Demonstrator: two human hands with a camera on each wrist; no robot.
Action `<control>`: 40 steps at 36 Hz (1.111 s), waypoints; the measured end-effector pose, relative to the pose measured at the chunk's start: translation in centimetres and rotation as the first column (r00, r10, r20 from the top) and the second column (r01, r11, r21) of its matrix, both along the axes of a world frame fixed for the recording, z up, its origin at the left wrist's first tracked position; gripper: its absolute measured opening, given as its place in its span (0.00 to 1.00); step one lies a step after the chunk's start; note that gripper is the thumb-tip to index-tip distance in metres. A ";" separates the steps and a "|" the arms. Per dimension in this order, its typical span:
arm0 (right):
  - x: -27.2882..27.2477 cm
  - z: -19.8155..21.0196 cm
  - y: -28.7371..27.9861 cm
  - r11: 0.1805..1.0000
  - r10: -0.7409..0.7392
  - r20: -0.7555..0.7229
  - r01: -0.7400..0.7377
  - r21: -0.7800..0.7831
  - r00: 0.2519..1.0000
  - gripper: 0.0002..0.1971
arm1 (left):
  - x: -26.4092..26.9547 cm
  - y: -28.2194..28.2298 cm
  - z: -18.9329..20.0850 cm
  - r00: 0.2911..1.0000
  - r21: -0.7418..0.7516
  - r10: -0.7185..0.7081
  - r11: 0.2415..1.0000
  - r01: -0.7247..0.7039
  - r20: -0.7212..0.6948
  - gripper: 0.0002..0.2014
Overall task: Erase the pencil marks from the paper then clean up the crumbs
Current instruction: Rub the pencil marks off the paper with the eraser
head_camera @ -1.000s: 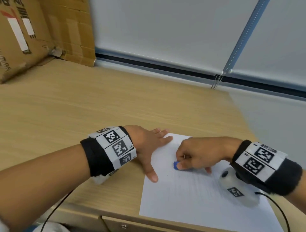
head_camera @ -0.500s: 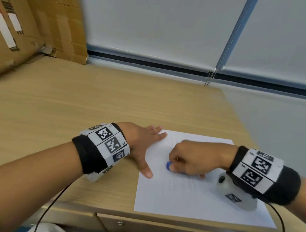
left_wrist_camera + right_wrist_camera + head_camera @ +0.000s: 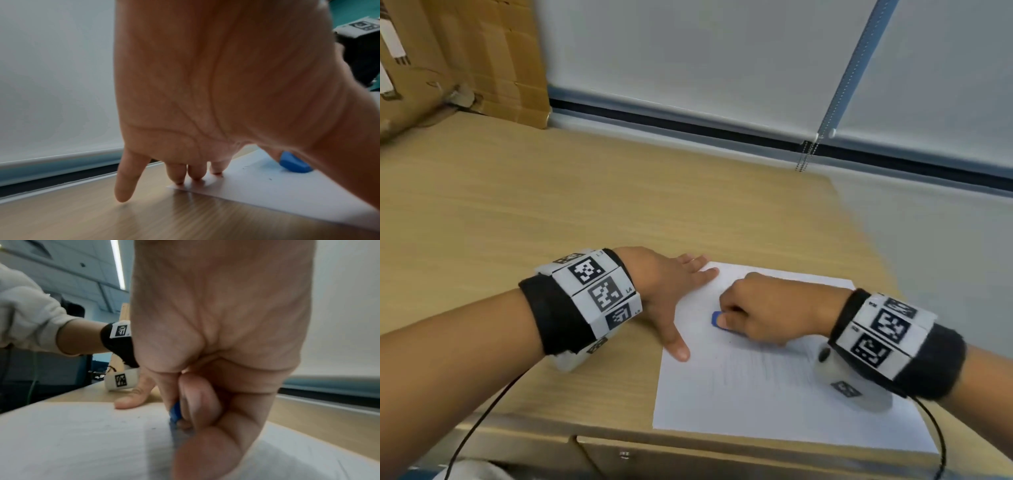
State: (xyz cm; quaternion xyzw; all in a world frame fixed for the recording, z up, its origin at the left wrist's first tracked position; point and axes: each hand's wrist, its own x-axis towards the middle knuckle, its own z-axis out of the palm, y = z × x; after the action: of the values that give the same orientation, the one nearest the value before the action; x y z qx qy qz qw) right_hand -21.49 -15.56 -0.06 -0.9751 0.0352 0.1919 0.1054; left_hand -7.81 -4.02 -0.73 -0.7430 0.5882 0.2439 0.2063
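A white sheet of paper (image 3: 767,401) with faint pencil lines lies at the desk's front right corner. My right hand (image 3: 726,320) pinches a small blue eraser (image 3: 716,319) and presses it onto the paper's upper left part; the blue eraser (image 3: 294,164) and the blue eraser (image 3: 175,412) touch the sheet. My left hand (image 3: 681,294) lies flat with straight fingers on the paper's far left corner, its fingertips (image 3: 195,176) on the sheet and its thumb along the left edge. A few dark crumbs (image 3: 269,179) speckle the paper near the eraser.
The wooden desk (image 3: 551,212) stretches left and back, with a cardboard box (image 3: 448,58) at the far left corner. A white roller blind (image 3: 705,61) with a bead chain (image 3: 804,157) hangs behind. A drawer front (image 3: 688,459) sits under the near edge.
The right hand with the eraser has shifted slightly left and toward me across the paper. The left hand keeps pressing the same corner. The head view has drifted a little.
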 end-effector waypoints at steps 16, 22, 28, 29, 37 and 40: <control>1.2 -0.7 0.2 0.994 0.104 0.036 -0.105 0.021 0.994 0.16 | -0.1 0.2 0.3 1.000 -0.002 0.004 1.000 -0.004 -0.020 0.67; 1.6 -0.2 0.5 0.992 0.095 -0.057 -0.089 0.093 0.994 0.19 | -0.1 0.1 0.1 1.000 0.001 0.005 1.000 -0.005 -0.005 0.67; -0.1 -0.8 1.6 0.979 0.161 -0.025 -0.156 0.132 0.987 0.18 | 0.1 0.0 -0.2 1.000 0.003 0.011 1.000 -0.011 -0.007 0.68; -0.5 -0.8 2.0 0.970 0.189 -0.063 -0.177 0.167 0.980 0.18 | 0.1 0.0 -0.2 1.000 0.001 0.011 1.000 -0.010 -0.004 0.69; -0.7 -0.2 1.6 0.991 0.094 0.000 -0.094 0.100 0.996 0.18 | 0.1 -0.1 -0.3 1.000 0.003 0.007 1.000 -0.007 0.006 0.69; -1.9 -0.2 3.0 0.972 0.183 -0.063 -0.170 0.162 0.981 0.18 | 0.1 0.0 -0.1 1.000 0.005 0.005 1.000 -0.005 0.006 0.69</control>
State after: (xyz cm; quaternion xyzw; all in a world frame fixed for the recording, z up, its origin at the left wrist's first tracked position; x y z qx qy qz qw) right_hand -23.41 -12.57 -0.29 -0.9550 -0.0627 0.2404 0.1621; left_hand -7.75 -4.02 -0.85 -0.7447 0.5850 0.2436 0.2093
